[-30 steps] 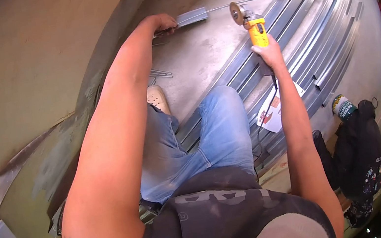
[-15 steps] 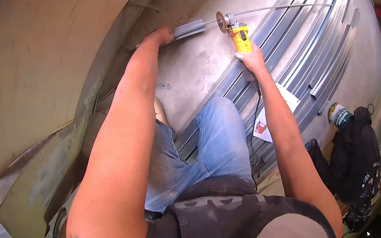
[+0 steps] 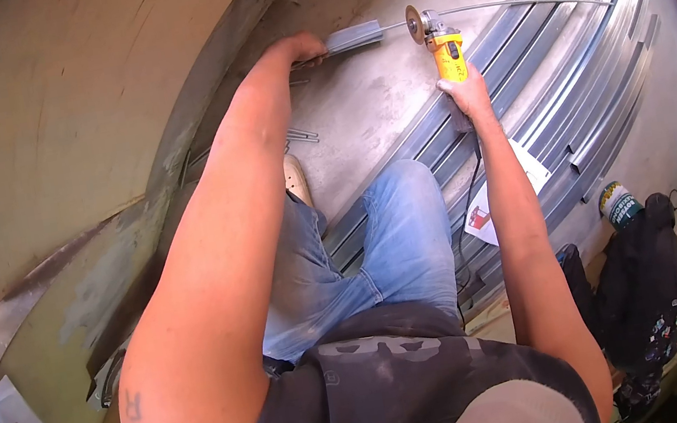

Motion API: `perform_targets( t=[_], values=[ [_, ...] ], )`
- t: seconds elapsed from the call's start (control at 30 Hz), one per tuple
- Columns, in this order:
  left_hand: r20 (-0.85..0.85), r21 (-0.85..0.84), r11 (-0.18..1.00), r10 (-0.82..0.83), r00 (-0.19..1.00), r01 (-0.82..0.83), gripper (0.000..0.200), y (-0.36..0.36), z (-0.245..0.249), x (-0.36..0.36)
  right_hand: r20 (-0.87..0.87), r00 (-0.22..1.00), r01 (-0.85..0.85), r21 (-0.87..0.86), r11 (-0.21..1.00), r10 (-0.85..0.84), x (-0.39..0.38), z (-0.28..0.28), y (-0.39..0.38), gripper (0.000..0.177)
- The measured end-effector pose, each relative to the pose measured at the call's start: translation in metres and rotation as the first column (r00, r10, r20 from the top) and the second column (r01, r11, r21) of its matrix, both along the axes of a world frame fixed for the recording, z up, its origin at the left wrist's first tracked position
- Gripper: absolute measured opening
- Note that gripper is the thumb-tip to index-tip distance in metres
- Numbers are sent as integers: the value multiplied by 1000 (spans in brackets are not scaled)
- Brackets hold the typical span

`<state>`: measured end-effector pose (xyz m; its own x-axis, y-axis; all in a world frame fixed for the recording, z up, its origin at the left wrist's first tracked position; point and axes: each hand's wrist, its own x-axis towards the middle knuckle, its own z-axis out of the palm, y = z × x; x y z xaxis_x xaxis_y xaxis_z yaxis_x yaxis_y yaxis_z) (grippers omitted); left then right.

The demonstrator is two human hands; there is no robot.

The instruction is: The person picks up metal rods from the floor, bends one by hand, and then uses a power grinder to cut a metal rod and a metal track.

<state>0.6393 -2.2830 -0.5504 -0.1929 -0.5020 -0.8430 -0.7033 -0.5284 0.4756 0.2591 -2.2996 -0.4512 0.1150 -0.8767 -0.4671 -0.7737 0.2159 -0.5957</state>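
My left hand (image 3: pixel 303 46) is closed at the left end of a short grey metal channel (image 3: pixel 353 36), its fingers partly hidden by the wrist. A thin metal rod (image 3: pixel 514 3) runs from the channel's right end, past the grinder's head and over the long strips on the right. In my right hand (image 3: pixel 466 91) is a yellow angle grinder (image 3: pixel 449 59), gripped round its body with the thumb on the near side. Its disc (image 3: pixel 414 24) stands upright, overlapping the rod in this view and apart from the channel's end. The grinder's cord (image 3: pixel 473 181) trails down beside my forearm.
Long metal channels (image 3: pixel 501 66) lie side by side across the floor. A printed sheet (image 3: pixel 537 165) rests on them. Right of my arm are a labelled can (image 3: pixel 619 204) and a dark bag (image 3: pixel 636 275). Short rods (image 3: pixel 302 136) lie near my shoe (image 3: pixel 295 178); a curved panel (image 3: pixel 76 120) rises left.
The whole view has shifted, so most things sit further right. My left hand and the short channel appear slightly higher. Both hands keep their holds.
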Motion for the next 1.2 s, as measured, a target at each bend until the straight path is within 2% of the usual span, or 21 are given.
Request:
perform_targets(
  t=[0.07, 0.1, 0.17, 0.2, 0.27, 0.37, 0.47, 0.67, 0.87, 0.97, 1.2],
  values=[
    [-5, -146, 982, -122, 993, 120, 32, -2, -3, 5, 29, 999, 14, 26, 1000, -15, 0, -1, 0, 57],
    [-12, -154, 980, -127, 992, 124, 32, -2, 9, 2, 10, 1000, 8, 5, 1000, -8, -3, -10, -1, 57],
    [114, -312, 950, 7, 993, 29, 27, 4, 34, -6, 3, 1000, 11, -39, 999, -11, -6, -15, -2, 58],
    [108, -315, 949, 7, 994, 27, 27, 3, 30, -7, -3, 1000, 10, -42, 999, -11, -5, -10, -3, 58],
    [94, -184, 982, 58, 994, -40, 37, 4, 23, -4, -87, 996, -24, 24, 999, 26, 0, -1, -5, 59],
    [112, -138, 990, 28, 993, -12, 35, 4, 17, -6, -9, 1000, -23, -43, 999, 23, 6, 5, 1, 58],
    [102, -161, 986, 57, 993, -40, 33, 5, 13, -6, -92, 995, -34, -29, 999, 31, 8, -1, -4, 58],
    [122, -185, 983, 32, 992, -9, 31, 9, 16, -9, -130, 990, -57, -34, 998, 52, 7, -6, -6, 58],
    [154, -154, 988, 22, 988, 2, 31, 8, 21, -10, -67, 997, -47, -74, 996, 42, 5, -5, -7, 56],
    [154, -165, 986, 22, 988, 4, 32, 8, 12, -7, -102, 993, -59, -19, 998, 57, 0, -9, -10, 63],
    [148, -166, 986, 47, 988, -22, 34, 10, 13, -9, -116, 992, -55, 3, 998, 55, -2, -7, -12, 63]
  ],
)
